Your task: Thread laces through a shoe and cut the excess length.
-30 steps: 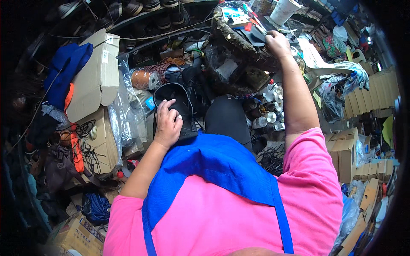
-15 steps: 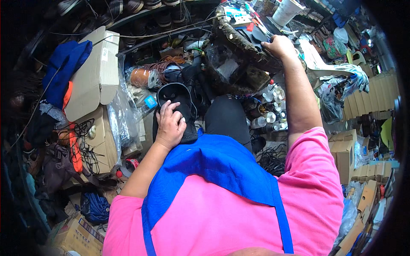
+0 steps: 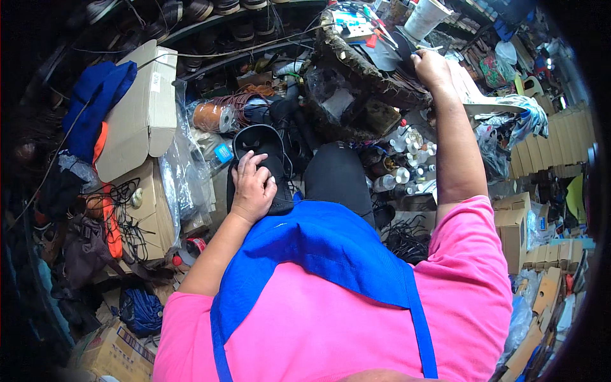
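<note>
A black shoe (image 3: pixel 259 143) rests on my left thigh, its opening facing away from me. My left hand (image 3: pixel 253 188) lies over it with bent fingers and holds it there. At the far right, my right hand (image 3: pixel 434 69) reaches to the rough, round work stand (image 3: pixel 356 67), its fingers curled at the edge of a black flat piece (image 3: pixel 405 49). Part of that piece is hidden behind the fingers. Beside it on the stand is a grey flat piece (image 3: pixel 382 57), along with several small tools with red parts (image 3: pixel 375 32).
A white bucket (image 3: pixel 425 19) stands behind the stand. Small bottles (image 3: pixel 401 175) crowd the floor below it. To the left are an orange thread spool (image 3: pixel 213 116), an open cardboard box (image 3: pixel 140 108) and tangled black cords (image 3: pixel 130 223). A cloth-wrapped strip (image 3: pixel 525 111) juts out at right.
My right hand has shifted a little to the right, and the black piece by its fingers now stands apart from the grey one. My left hand and the shoe have stayed in place.
</note>
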Tool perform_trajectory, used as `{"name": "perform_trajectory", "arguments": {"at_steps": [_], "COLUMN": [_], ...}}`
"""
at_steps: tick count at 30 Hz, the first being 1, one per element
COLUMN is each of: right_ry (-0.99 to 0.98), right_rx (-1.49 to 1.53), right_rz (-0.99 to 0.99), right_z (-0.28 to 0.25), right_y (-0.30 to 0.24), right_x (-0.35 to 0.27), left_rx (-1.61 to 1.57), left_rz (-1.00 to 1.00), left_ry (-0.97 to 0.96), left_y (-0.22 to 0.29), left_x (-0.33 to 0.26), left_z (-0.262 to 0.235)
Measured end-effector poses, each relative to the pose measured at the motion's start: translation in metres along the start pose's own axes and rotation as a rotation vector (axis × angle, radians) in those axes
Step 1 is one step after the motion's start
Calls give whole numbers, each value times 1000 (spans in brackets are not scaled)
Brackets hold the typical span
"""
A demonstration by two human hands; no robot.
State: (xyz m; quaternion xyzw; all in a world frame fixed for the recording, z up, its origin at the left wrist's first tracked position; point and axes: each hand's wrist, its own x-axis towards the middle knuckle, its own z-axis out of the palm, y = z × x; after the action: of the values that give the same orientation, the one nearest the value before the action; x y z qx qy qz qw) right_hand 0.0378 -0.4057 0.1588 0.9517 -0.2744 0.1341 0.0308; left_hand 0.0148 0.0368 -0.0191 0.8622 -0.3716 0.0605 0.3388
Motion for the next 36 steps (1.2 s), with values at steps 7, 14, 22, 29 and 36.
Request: {"name": "perform_trajectory", "arguments": {"at_steps": [7, 14, 22, 29, 36], "right_ry": [65, 84, 336, 250, -461], "right_rx": [177, 188, 359, 704, 729], "right_rz": [-55, -4, -29, -181, -158], "right_z": [1, 1, -45, -71, -50], "right_y": [11, 17, 12, 22, 14], "right_x": [-1, 8, -18, -41, -117], "left_rx": [3, 9, -6, -3, -35], "left_rz": [5, 17, 2, 11, 9], "left_ry": [-9, 0, 40, 32, 59], "left_y": [1, 0, 3, 2, -1], "left_x": [1, 1, 0, 2, 3], "left_z": [0, 1, -4, -5, -2]}}
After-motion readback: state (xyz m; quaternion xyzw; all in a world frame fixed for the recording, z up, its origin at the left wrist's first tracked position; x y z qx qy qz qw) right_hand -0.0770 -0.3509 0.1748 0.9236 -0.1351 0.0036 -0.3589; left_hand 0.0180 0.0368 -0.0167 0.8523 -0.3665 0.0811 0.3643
